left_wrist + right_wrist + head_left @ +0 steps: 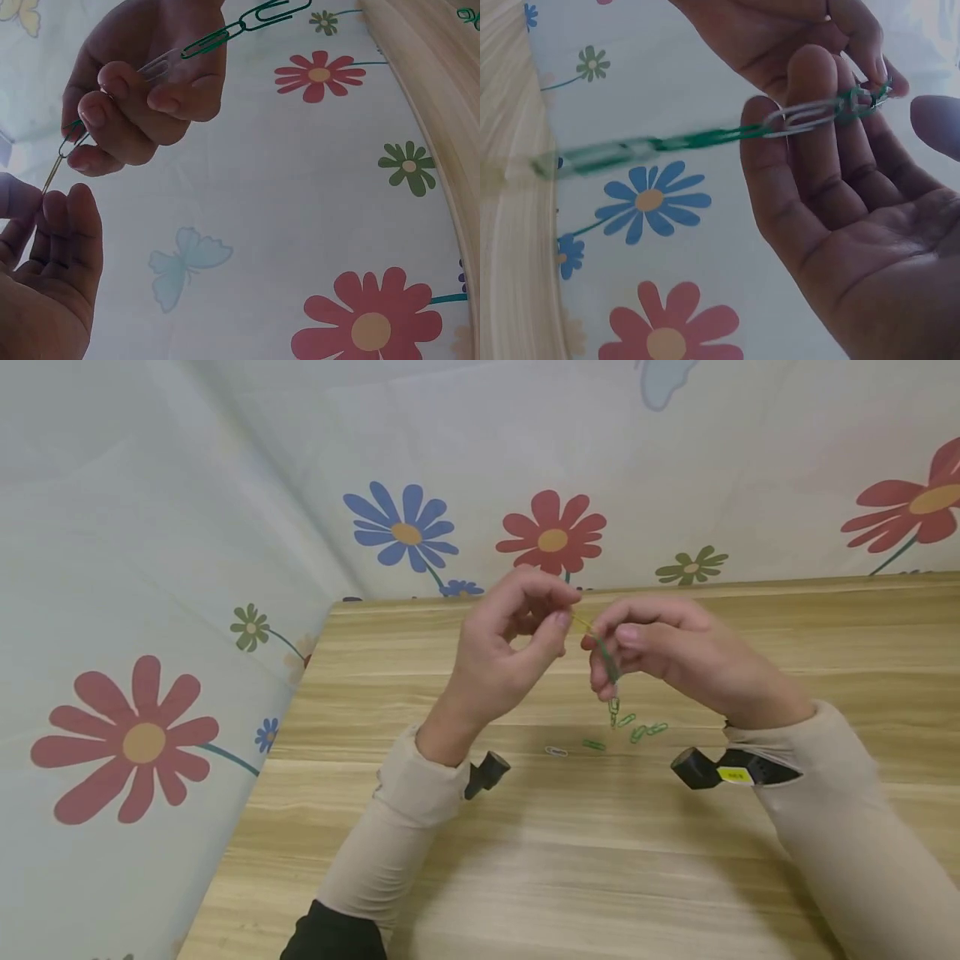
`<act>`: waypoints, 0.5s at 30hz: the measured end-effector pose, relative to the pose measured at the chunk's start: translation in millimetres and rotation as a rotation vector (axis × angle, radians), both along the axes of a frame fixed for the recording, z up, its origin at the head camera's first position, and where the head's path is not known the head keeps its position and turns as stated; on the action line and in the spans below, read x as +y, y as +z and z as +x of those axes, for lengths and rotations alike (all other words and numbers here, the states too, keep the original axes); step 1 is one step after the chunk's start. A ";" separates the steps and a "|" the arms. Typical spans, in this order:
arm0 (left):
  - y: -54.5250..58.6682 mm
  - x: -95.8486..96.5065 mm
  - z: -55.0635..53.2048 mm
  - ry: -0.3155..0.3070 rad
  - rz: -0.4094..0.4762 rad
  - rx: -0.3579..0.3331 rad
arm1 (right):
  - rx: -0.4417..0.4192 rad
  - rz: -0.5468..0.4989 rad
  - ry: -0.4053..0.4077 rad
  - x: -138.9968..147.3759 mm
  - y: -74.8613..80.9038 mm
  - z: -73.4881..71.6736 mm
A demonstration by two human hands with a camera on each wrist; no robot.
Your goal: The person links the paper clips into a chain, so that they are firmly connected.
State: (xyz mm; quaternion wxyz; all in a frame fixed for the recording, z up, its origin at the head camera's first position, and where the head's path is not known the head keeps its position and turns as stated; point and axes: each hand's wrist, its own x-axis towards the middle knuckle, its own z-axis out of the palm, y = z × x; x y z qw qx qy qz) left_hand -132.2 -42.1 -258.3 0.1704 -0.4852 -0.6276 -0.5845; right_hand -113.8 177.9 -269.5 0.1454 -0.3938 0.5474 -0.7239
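There it was on my feed: the left hand point(498, 656) had its fingers and thumb pinching a yellow paperclip point(52, 172), top link of a paperclip chain point(606, 660)! Down that chain hung, green and white links, over the surface point(322, 735), well in from the far and left edges. Beside it, my right hand point(690, 652) had fingers loosely bent, thumb clear, nothing clenched, the links lying across their inner sides. The lower end blurred in the right wrist view; I couldn't tell whether it touched down. Below lay loose green paperclips point(595, 745) and one white paperclip point(556, 751), the latter nearest the left edge. Behind the far edge rose a flowered sheet point(465, 443).
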 end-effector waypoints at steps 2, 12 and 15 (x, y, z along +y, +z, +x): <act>0.8 -0.4 -0.2 -0.005 -0.013 0.012 | -0.002 -0.010 -0.025 -3.4 -1.1 1.1; 3.2 0.9 4.1 0.015 -0.055 0.034 | -0.008 0.000 -0.083 -8.4 -2.4 3.8; 2.5 3.5 5.3 0.012 -0.043 0.041 | -0.005 0.006 -0.097 -8.6 -2.2 4.3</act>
